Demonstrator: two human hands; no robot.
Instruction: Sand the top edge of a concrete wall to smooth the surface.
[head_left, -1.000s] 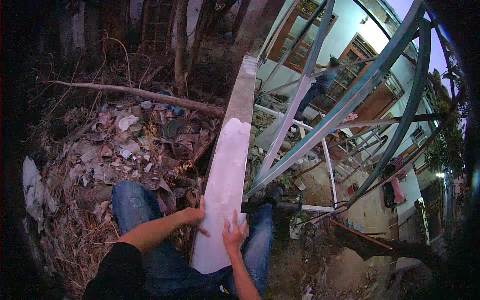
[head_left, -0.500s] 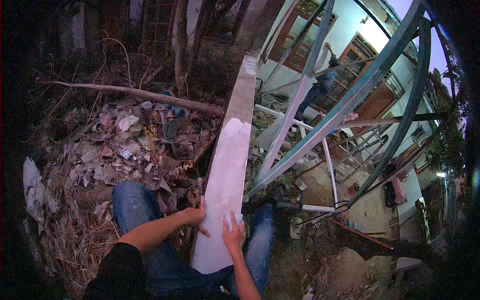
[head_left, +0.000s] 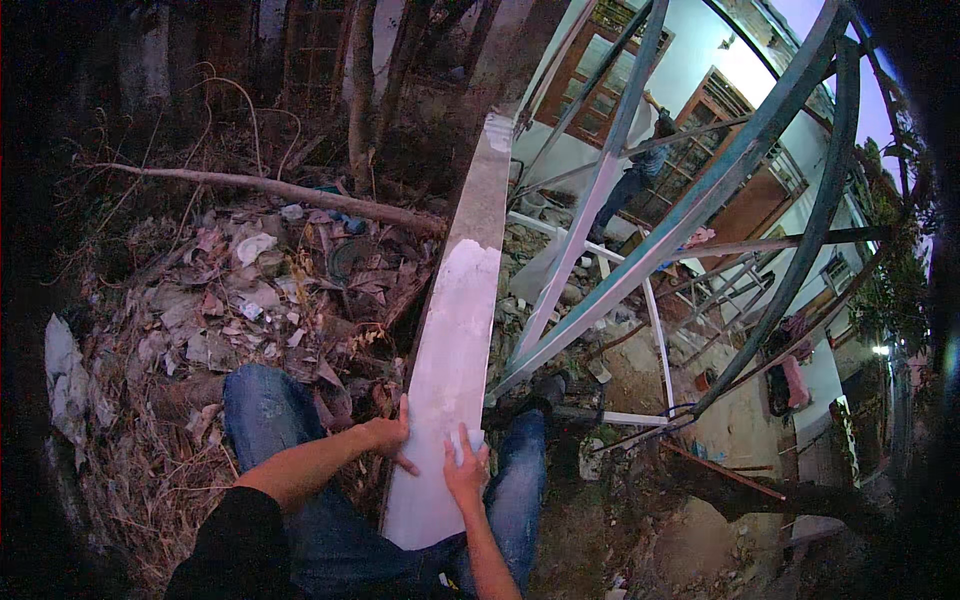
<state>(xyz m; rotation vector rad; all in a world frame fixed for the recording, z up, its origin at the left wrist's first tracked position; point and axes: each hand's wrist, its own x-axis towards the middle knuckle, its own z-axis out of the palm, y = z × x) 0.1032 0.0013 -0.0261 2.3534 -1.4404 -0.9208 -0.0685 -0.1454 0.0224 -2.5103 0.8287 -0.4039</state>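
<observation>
A long, narrow ledge or board (head_left: 455,345) runs away from me between my knees, coated white on its near part and bare grey farther off. My left hand (head_left: 388,440) rests against its left edge, fingers stretched apart, some over the white face. On the right side of the same surface, my right hand (head_left: 467,470) presses down a small white block or pad (head_left: 474,438), fingers bent over it. The hand covers most of the pad, so its exact kind does not show.
Rubble, litter and dry twigs (head_left: 250,300) lie left, beneath a long bare branch (head_left: 270,185). Painted metal beams (head_left: 640,270) slant up close on the right. Beyond them, a person (head_left: 640,170) stands near a white wall with brown wooden windows. My jeans-clad knees flank the ledge.
My right hand stays nearly in place on the pad, its fingers shifted slightly. The left hand has not visibly moved. The far person's raised arm has shifted a little.
</observation>
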